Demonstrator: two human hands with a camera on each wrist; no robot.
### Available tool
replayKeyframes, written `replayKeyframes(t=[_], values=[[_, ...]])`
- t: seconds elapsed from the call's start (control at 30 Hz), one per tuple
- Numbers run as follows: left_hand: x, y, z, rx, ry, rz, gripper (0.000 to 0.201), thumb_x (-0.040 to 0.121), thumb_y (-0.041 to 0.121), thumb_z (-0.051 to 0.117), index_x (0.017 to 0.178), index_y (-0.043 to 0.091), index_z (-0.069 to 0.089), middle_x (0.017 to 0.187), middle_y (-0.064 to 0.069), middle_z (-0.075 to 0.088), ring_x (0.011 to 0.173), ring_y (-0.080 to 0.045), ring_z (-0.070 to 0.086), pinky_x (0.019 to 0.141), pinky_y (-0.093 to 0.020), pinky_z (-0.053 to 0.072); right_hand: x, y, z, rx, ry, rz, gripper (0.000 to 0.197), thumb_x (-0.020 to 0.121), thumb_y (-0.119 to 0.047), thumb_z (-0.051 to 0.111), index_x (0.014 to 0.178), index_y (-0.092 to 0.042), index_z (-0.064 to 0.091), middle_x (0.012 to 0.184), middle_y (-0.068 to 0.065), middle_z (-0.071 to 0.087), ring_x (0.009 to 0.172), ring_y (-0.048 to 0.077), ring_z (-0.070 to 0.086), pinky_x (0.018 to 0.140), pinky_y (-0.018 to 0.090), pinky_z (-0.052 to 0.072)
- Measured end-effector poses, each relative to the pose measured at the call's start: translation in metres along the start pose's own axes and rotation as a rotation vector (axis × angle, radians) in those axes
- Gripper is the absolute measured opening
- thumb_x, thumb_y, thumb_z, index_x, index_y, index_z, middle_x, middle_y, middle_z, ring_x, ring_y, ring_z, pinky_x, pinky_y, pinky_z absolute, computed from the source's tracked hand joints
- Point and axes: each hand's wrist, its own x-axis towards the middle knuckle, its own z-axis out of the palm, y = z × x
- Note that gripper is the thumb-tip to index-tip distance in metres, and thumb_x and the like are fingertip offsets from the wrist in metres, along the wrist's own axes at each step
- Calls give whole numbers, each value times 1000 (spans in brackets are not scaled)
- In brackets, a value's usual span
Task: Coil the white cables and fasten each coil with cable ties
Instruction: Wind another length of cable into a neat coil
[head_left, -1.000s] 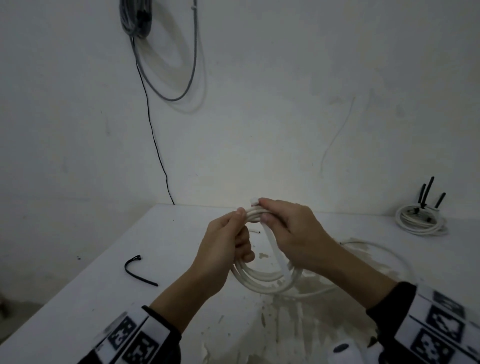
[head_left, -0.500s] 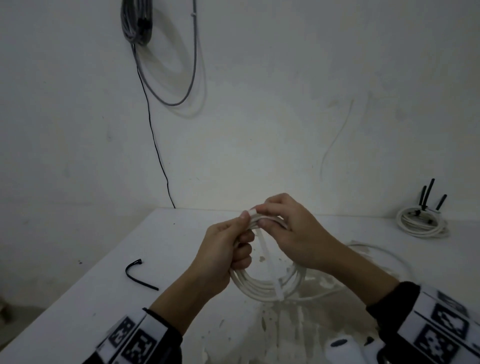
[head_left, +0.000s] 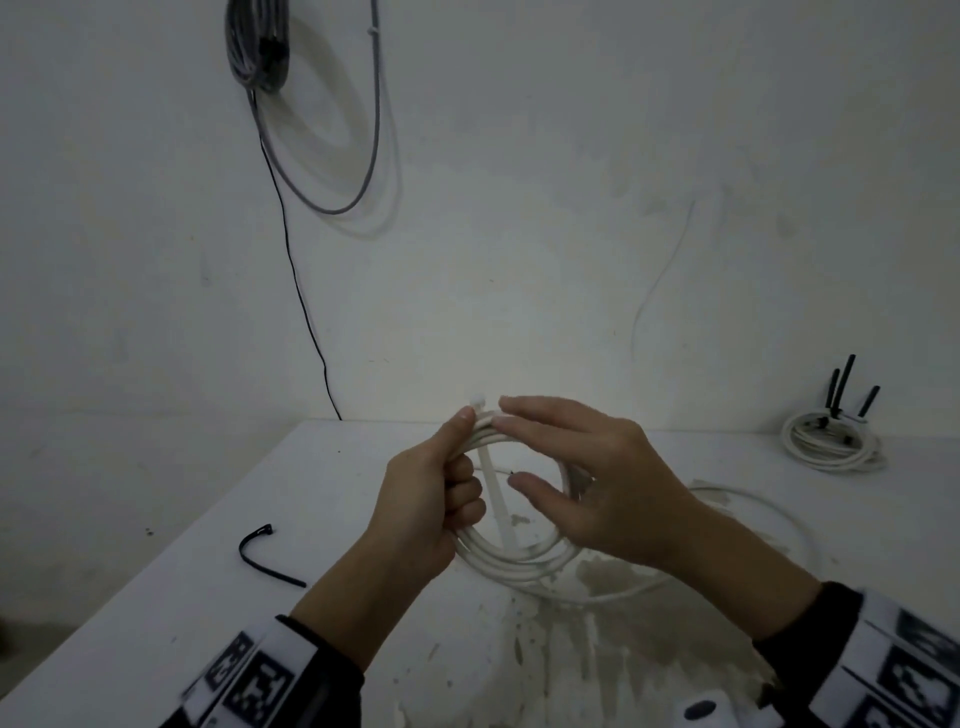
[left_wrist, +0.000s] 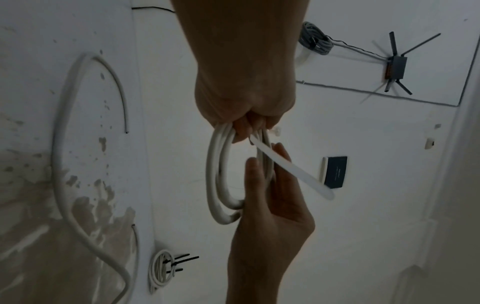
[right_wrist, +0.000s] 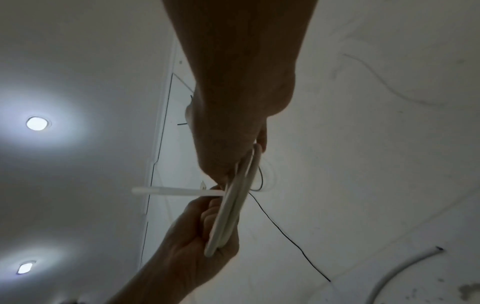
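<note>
A coil of white cable (head_left: 519, 564) is held up above the white table (head_left: 322, 488). My left hand (head_left: 457, 457) grips the coil's left side, thumb on top. A white cable tie (head_left: 492, 499) sits over the top of the coil, its head (head_left: 477, 402) sticking up by my thumb and its tail hanging down through the loop. My right hand (head_left: 511, 447) has straight, spread fingers, the index tip touching the coil's top. The left wrist view shows the coil (left_wrist: 215, 185) and the tie's tail (left_wrist: 293, 172) crossing my right hand's fingers (left_wrist: 280, 152). The cable's loose end (head_left: 753, 499) trails on the table.
A tied white coil with black ties sticking up (head_left: 831, 447) lies at the back right by the wall. One bent black cable tie (head_left: 260, 551) lies near the table's left edge. Grey cable (head_left: 260, 47) hangs on the wall. Worn patches (head_left: 597, 623) mark the tabletop.
My right hand has let go of the tie at the coil's top and spread its fingers. The tie's tail now hangs free. The left hand keeps its grip.
</note>
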Motion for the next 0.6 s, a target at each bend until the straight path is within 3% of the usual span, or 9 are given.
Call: replayKeyframes(t=[0.13,0.2,0.27,0.4,0.47,0.53,0.6], values=[[1,1,3,28,41,-44,19,90,23,56,75,12,53,44,5,22,34,-6,18,33,-17,16,0,-1,5,-239,-9,-69,43,81,-46,53,107,-16,71,118,12,66,111,27,62,89,39,50],[2,0,4,45,54,-48,18,89,24,58,78,10,57,49,1,26,39,-9,21,36,-19,19,1,-3,7,-114,13,-110,38,89,-44,49,105,-18,72,123,9,64,114,27,60,92,37,50],[2,0,5,25,64,-62,21,89,23,58,73,10,57,50,1,27,37,-8,22,34,-17,19,2,-5,11,82,74,-96,27,89,-32,56,99,-15,74,115,3,68,111,20,62,98,35,47],[1,4,8,-18,82,-111,25,91,20,56,68,12,49,42,6,21,29,-5,16,29,-13,16,6,-14,7,510,122,276,20,85,-29,65,86,-12,75,92,-5,74,106,0,60,93,17,45],[-1,5,11,-3,73,-115,26,91,21,56,68,12,49,41,7,21,29,-5,16,29,-13,16,8,-17,3,655,153,405,23,85,-27,61,85,-8,74,83,0,75,94,5,66,86,13,46],[-2,6,13,4,68,-115,25,91,21,56,68,13,48,40,7,21,29,-5,16,29,-13,16,12,-20,-1,787,219,534,16,85,-20,63,92,-7,69,75,7,74,81,14,71,82,17,51],[-3,8,15,5,68,-109,27,91,20,57,66,14,47,40,7,21,29,-5,15,29,-12,15,16,-23,-3,903,271,635,12,85,-18,62,91,-10,69,71,9,73,75,15,71,75,16,52]])
